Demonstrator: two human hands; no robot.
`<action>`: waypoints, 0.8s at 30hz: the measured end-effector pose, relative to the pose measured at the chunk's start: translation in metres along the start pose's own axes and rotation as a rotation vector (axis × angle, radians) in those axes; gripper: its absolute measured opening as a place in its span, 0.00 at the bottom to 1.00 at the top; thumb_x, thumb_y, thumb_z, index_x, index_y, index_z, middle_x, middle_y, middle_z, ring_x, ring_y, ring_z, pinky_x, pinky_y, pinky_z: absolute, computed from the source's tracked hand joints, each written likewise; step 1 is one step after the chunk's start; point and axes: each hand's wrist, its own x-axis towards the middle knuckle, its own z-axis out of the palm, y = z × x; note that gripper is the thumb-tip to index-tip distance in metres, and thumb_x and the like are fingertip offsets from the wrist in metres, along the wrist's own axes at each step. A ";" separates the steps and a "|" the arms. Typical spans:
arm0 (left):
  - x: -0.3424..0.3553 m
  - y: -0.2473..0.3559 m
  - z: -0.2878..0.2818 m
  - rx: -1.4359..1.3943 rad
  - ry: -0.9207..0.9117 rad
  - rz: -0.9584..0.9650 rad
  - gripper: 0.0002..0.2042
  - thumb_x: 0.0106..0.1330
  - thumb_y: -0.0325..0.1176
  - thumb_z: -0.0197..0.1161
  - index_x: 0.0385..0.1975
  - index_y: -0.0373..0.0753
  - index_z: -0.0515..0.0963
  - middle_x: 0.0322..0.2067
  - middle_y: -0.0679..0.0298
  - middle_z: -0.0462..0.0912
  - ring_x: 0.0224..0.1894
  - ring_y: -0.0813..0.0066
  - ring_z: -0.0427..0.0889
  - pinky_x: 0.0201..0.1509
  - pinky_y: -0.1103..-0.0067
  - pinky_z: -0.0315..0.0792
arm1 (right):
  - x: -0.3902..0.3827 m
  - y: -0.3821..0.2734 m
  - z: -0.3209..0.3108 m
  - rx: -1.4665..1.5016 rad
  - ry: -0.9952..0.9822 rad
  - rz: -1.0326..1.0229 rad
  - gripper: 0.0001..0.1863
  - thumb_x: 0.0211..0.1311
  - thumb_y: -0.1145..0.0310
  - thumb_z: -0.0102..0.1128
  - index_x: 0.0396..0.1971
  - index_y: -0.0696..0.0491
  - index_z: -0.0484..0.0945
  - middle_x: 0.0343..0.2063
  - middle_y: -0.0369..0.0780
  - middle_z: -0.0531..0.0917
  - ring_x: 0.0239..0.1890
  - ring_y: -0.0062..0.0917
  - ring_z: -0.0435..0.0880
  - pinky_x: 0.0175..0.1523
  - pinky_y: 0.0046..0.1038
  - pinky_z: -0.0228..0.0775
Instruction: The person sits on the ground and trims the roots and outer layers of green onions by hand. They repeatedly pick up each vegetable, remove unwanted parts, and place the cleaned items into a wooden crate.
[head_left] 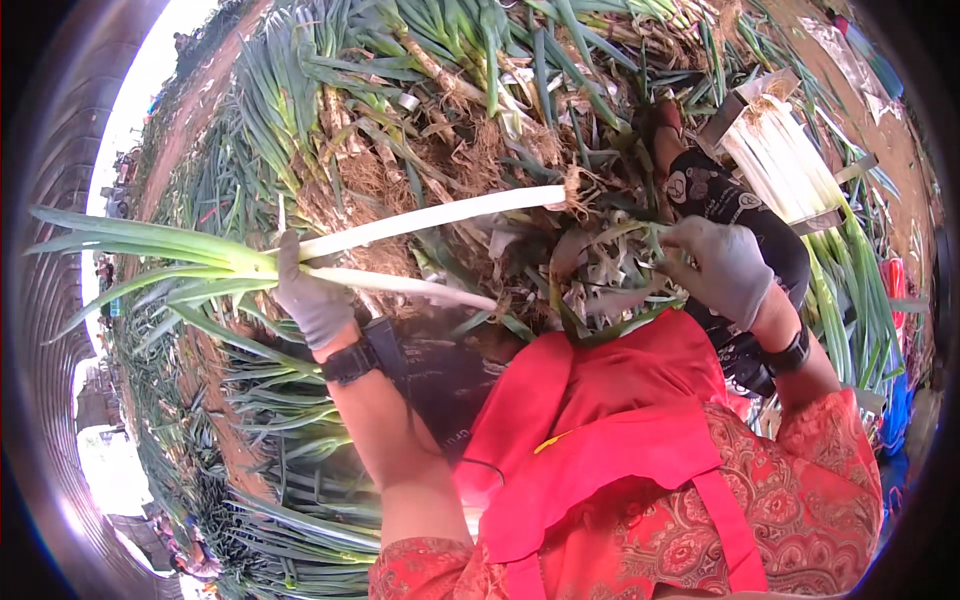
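Observation:
My gloved left hand [310,295] is closed round long green onions, their green leaves [150,245] fanning out to the left. Two white stalks reach right from it: an upper one [440,210] ending in roots and a lower, pinkish-white one [400,282]. My gloved right hand [715,265] is curled, with its fingertips closed on a thin pale leaf strip [628,232]. Below that strip lie loose peelings [600,260] over the dark heap between my legs. My red apron [620,370] covers my lap.
Piled onions with brown roots [450,120] fill the ground ahead and to the left. On my right, trimmed white onions lie in a metal holder [775,155], near a red object [893,290] and a blue one [890,420]. Bare dirt [815,65] shows at the upper right.

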 end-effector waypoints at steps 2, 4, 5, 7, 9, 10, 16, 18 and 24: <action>-0.013 0.001 0.010 0.098 -0.093 0.088 0.14 0.73 0.35 0.57 0.49 0.31 0.77 0.39 0.60 0.80 0.41 0.74 0.78 0.45 0.78 0.75 | 0.021 -0.023 -0.009 0.194 0.033 -0.051 0.14 0.58 0.57 0.66 0.36 0.52 0.84 0.32 0.43 0.84 0.36 0.38 0.86 0.41 0.36 0.78; -0.015 0.001 0.029 -0.035 -0.165 0.012 0.16 0.73 0.37 0.56 0.53 0.32 0.76 0.45 0.57 0.79 0.46 0.74 0.77 0.52 0.75 0.74 | 0.035 -0.038 -0.002 0.317 -0.119 -0.229 0.14 0.62 0.55 0.61 0.38 0.49 0.84 0.34 0.44 0.85 0.37 0.39 0.85 0.42 0.38 0.78; -0.011 -0.003 0.036 0.137 -0.217 0.166 0.16 0.73 0.37 0.56 0.52 0.31 0.76 0.43 0.58 0.79 0.44 0.74 0.78 0.49 0.76 0.74 | 0.038 -0.046 0.003 0.253 -0.286 -0.213 0.15 0.62 0.53 0.60 0.39 0.48 0.84 0.36 0.43 0.86 0.39 0.40 0.86 0.43 0.39 0.78; 0.006 -0.034 0.041 0.287 -0.350 0.327 0.18 0.72 0.38 0.58 0.56 0.34 0.75 0.46 0.57 0.80 0.48 0.71 0.78 0.51 0.75 0.73 | 0.035 -0.053 0.035 0.328 -0.399 -0.272 0.19 0.61 0.50 0.59 0.43 0.48 0.82 0.37 0.45 0.86 0.39 0.45 0.85 0.43 0.42 0.78; 0.020 -0.065 0.038 0.252 -0.406 0.255 0.21 0.71 0.39 0.58 0.60 0.37 0.73 0.51 0.57 0.80 0.54 0.68 0.77 0.57 0.73 0.72 | 0.051 -0.069 0.078 0.389 -0.462 -0.336 0.23 0.60 0.49 0.61 0.48 0.50 0.80 0.39 0.47 0.86 0.40 0.45 0.86 0.43 0.42 0.78; 0.016 -0.060 0.039 0.163 -0.362 0.164 0.21 0.72 0.40 0.58 0.60 0.37 0.73 0.51 0.57 0.80 0.54 0.68 0.77 0.57 0.73 0.72 | 0.062 -0.075 0.091 0.580 -0.449 -0.417 0.28 0.60 0.49 0.63 0.55 0.52 0.77 0.38 0.48 0.86 0.40 0.43 0.87 0.44 0.40 0.78; -0.035 -0.022 0.125 -0.085 -0.323 -0.085 0.22 0.74 0.42 0.54 0.61 0.35 0.70 0.52 0.58 0.78 0.55 0.69 0.77 0.59 0.74 0.71 | 0.153 -0.098 0.107 1.096 0.284 -0.444 0.46 0.63 0.51 0.65 0.72 0.58 0.53 0.62 0.50 0.71 0.62 0.36 0.73 0.63 0.35 0.68; -0.060 -0.020 0.147 -0.089 -0.359 -0.131 0.22 0.75 0.42 0.53 0.62 0.34 0.70 0.53 0.58 0.78 0.55 0.69 0.77 0.60 0.75 0.70 | 0.161 -0.109 0.085 1.255 0.382 -0.332 0.43 0.64 0.53 0.66 0.71 0.57 0.56 0.57 0.46 0.76 0.58 0.31 0.76 0.61 0.33 0.70; -0.141 0.042 0.201 -0.412 -0.935 -0.243 0.23 0.77 0.42 0.49 0.64 0.33 0.66 0.56 0.59 0.74 0.58 0.71 0.74 0.63 0.77 0.69 | 0.150 -0.102 0.006 1.617 0.795 -0.207 0.31 0.67 0.59 0.64 0.65 0.57 0.69 0.50 0.39 0.81 0.53 0.22 0.78 0.59 0.29 0.71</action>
